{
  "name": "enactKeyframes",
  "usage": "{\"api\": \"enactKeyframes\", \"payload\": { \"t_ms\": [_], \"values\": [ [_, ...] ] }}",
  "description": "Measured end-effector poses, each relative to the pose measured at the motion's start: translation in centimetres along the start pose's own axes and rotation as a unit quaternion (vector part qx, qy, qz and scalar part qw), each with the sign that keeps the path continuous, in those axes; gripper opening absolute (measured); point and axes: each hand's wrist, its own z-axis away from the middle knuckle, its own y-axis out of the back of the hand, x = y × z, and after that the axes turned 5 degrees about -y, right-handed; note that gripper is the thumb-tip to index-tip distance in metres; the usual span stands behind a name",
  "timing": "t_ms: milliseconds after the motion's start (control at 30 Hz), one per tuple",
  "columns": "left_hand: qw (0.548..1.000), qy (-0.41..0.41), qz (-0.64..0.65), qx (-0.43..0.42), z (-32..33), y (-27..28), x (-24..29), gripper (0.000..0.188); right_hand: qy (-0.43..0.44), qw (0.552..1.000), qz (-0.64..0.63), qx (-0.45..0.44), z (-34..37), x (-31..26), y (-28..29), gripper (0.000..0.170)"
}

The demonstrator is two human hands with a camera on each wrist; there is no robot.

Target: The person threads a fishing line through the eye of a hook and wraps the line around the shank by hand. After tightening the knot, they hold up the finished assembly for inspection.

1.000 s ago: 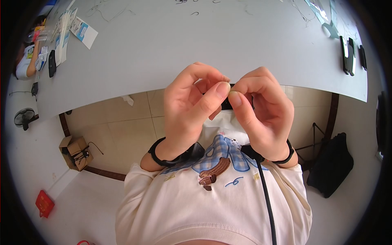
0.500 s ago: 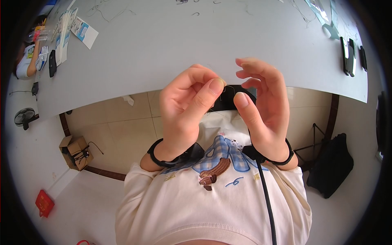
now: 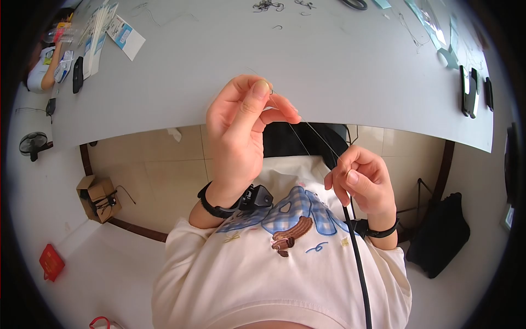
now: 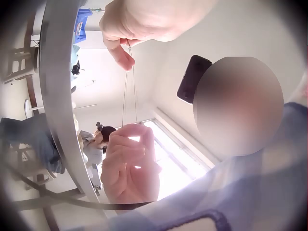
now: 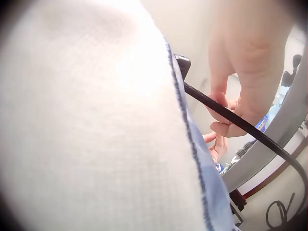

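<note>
My left hand (image 3: pixel 239 120) is raised over the table's near edge. Thumb and index finger pinch one end of a thin clear fishing line (image 3: pixel 323 140), with a tiny dark curved bit showing at the fingertips. Lower and to the right, in front of the shirt, my right hand (image 3: pixel 366 181) pinches the line between thumb and fingers. Two fine strands run between the hands, also visible in the left wrist view as a narrow loop of line (image 4: pixel 125 89). In the right wrist view a black cable (image 5: pixel 226 113) crosses in front of the right fingers.
On the grey table (image 3: pixel 175 71) lie a single fish hook (image 3: pixel 278 27) and a dark heap of hooks (image 3: pixel 268 5) farther back. Printed cards (image 3: pixel 126 38) are at the left, black staplers or similar objects (image 3: pixel 469 93) at the right. A black cable (image 3: pixel 357 263) hangs down the shirt.
The fingertips were together, then the right hand opened and moved off. Now it pinches the line again, lower right, while the left hand has risen. The strands stretch between them.
</note>
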Motion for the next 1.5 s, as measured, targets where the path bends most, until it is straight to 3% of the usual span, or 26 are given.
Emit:
{"api": "enactKeyframes", "payload": {
  "t_ms": [133, 233, 300, 367, 400, 467, 567, 700, 800, 967, 1100, 1167, 1200, 1267, 1300, 1367, 1400, 1467, 1500],
  "values": [
    [0.997, 0.052, 0.046, 0.021, 0.3, -0.7, -0.1, 0.014, 0.02, 0.998, -0.064, 0.016, -0.5, 0.7, 0.1, 0.009],
    [0.998, 0.055, 0.01, -0.013, 0.4, -0.6, 0.1, 0.013, 0.138, 0.959, 0.156, 0.19, -0.8, 0.3, -1.2, 0.016],
    [0.998, 0.051, -0.014, -0.039, 0.6, -0.6, 0.2, 0.013, 0.198, 0.917, 0.279, 0.205, -1.0, -1.3, -1.1, 0.023],
    [0.992, 0.07, -0.065, -0.078, 0.7, -0.7, 0.5, 0.011, 0.258, 0.872, 0.389, 0.151, -2.2, -3.1, -1.1, 0.02],
    [0.992, 0.07, -0.064, -0.083, 0.7, -0.7, 0.8, 0.011, 0.26, 0.87, 0.389, 0.155, -2.9, -4.1, -1.5, 0.02],
    [0.978, 0.127, -0.106, -0.13, 0.7, -0.6, 1.5, 0.009, 0.215, 0.855, 0.466, 0.078, -4.5, -5.7, -2.5, 0.015],
    [0.98, 0.105, -0.117, -0.119, 0.7, -0.8, 1.6, 0.007, 0.185, 0.836, 0.516, 0.006, -6.3, -6.8, -2.7, 0.012],
    [0.982, 0.119, -0.099, -0.109, 0.9, -0.4, 1.8, 0.007, 0.182, 0.846, 0.5, -0.009, -6.6, -6.7, -2.5, 0.007],
    [0.976, 0.136, -0.113, -0.13, 0.7, -0.2, 2.2, 0.007, 0.223, 0.828, 0.514, -0.004, -6.5, -6.2, -2.7, 0.007],
    [0.973, 0.14, -0.125, -0.137, 0.5, -0.3, 2.4, 0.007, 0.229, 0.89, 0.395, 0.003, -7.1, -5.2, -2.4, 0.006],
    [0.973, 0.153, -0.113, -0.131, 0.6, -0.4, 2.4, 0.007, 0.237, 0.886, 0.398, 0.0, -7.3, -5.3, -2.3, 0.004],
    [0.973, 0.147, -0.119, -0.133, 0.6, -0.3, 2.4, 0.007, 0.299, 0.839, 0.454, 0.011, -7.3, -5.1, -2.6, 0.003],
    [0.973, 0.147, -0.118, -0.133, 0.5, -0.2, 2.4, 0.007, 0.298, 0.84, 0.454, 0.011, -7.4, -5.0, -2.6, 0.003],
    [0.97, 0.158, -0.126, -0.133, 0.3, 0.0, 2.4, 0.007, 0.37, 0.758, 0.536, 0.029, -7.4, -4.9, -2.6, 0.007],
    [0.97, 0.158, -0.126, -0.133, 0.2, 0.0, 2.4, 0.007, 0.37, 0.758, 0.536, 0.029, -7.5, -4.8, -2.5, 0.007],
    [0.972, 0.154, -0.13, -0.125, 0.2, -0.1, 2.3, 0.006, 0.455, 0.672, 0.583, 0.043, -7.6, -4.2, -2.4, 0.013],
    [0.971, 0.154, -0.13, -0.125, 0.2, 0.0, 2.3, 0.006, 0.455, 0.672, 0.583, 0.043, -7.8, -4.0, -2.2, 0.013],
    [0.97, 0.151, -0.139, -0.128, 0.2, 0.1, 2.2, 0.005, 0.524, 0.592, 0.611, 0.036, -8.1, -3.7, -2.0, 0.016],
    [0.97, 0.152, -0.139, -0.128, 0.1, 0.2, 2.2, 0.005, 0.523, 0.593, 0.611, 0.036, -8.1, -3.5, -2.0, 0.016]
  ]
}}
